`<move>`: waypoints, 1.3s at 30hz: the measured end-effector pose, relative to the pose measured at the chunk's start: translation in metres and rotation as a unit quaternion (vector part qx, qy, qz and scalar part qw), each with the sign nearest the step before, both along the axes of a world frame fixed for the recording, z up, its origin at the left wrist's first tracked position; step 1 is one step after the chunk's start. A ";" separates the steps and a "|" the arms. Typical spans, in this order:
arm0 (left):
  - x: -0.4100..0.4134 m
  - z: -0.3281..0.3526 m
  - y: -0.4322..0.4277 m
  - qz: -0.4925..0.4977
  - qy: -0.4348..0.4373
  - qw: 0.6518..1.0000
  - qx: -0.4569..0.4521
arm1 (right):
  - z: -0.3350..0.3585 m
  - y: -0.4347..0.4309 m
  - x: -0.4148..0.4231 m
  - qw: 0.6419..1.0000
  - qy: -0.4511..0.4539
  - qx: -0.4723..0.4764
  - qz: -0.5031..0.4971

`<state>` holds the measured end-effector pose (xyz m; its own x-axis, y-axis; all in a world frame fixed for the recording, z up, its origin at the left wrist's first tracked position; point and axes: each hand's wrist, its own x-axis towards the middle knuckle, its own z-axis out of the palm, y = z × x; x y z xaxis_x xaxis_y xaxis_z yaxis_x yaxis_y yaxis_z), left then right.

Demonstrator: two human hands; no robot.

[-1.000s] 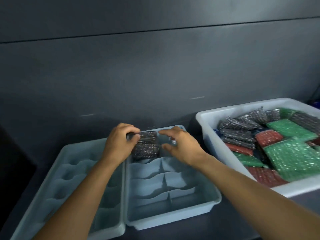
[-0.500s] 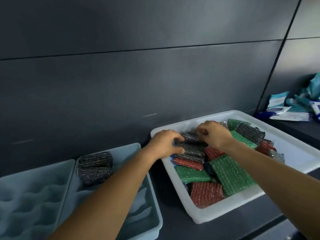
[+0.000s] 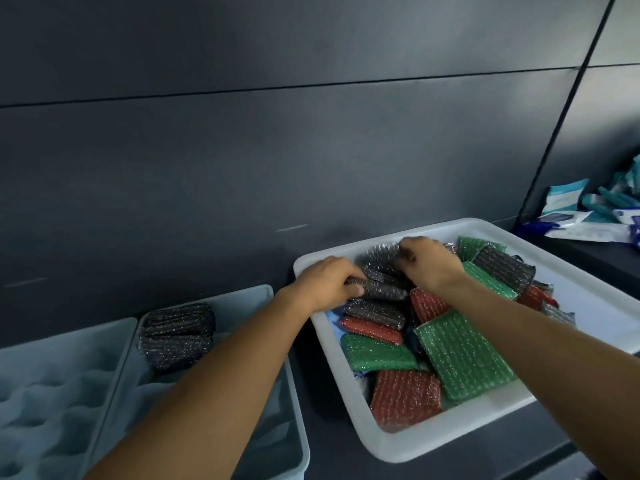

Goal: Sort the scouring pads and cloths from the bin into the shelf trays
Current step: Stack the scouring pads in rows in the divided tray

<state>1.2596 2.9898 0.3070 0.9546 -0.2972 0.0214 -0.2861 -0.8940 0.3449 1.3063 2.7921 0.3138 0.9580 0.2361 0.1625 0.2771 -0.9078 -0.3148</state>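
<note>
Head view: pale tray (image 3: 52, 386) getting cropped at left; left forearm (image 3: 214, 393) covering most of divider tray (image 3: 239, 296), dark pads (image 3: 176, 336) sitting at its far end; left hand (image 3: 329, 285) gripping grey pad (image 3: 384, 292), right hand (image 3: 429, 266) pinching silver pad (image 3: 379, 254), both inside white bin (image 3: 433, 441).

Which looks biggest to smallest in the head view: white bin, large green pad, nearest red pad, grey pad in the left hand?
white bin
large green pad
nearest red pad
grey pad, partly hidden under the left hand
</note>
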 end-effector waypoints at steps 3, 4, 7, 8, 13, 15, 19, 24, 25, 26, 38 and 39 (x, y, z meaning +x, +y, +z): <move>-0.017 0.009 0.010 0.037 -0.082 0.992 -0.086 | 0.014 0.005 -0.017 0.990 -0.001 0.140 0.008; -0.026 0.015 0.014 0.050 -0.112 0.984 -0.129 | 0.019 0.009 -0.024 0.983 -0.001 0.180 0.019; -0.056 0.025 0.037 0.081 -0.201 0.948 -0.234 | 0.033 0.027 -0.044 0.963 -0.050 0.261 0.036; -0.067 0.026 0.048 0.086 -0.221 0.937 -0.256 | 0.037 0.035 -0.051 0.955 -0.066 0.286 0.042; -0.124 0.023 0.120 0.114 -0.224 0.902 -0.350 | 0.050 0.084 -0.080 0.929 -0.067 0.352 0.095; -0.145 0.016 0.154 0.147 -0.208 0.906 -0.336 | 0.054 0.105 -0.092 0.923 -0.042 0.363 0.118; -0.181 -0.008 0.218 0.200 -0.164 0.932 -0.255 | 0.050 0.152 -0.114 0.909 0.006 0.385 0.160; -0.187 -0.027 0.230 0.216 -0.140 0.963 -0.082 | 0.027 0.194 -0.132 0.897 0.070 0.385 0.208; -0.185 -0.027 0.228 0.219 -0.148 0.963 -0.055 | 0.022 0.198 -0.135 0.898 0.072 0.381 0.209; -0.183 -0.029 0.227 0.220 -0.156 0.962 -0.029 | 0.016 0.201 -0.136 0.899 0.076 0.379 0.208; -0.159 -0.059 0.257 0.212 -0.152 0.953 -0.151 | -0.027 0.218 -0.146 0.924 0.072 0.292 0.235; -0.158 -0.059 0.261 0.206 -0.148 0.952 -0.173 | -0.032 0.223 -0.148 0.929 0.076 0.278 0.233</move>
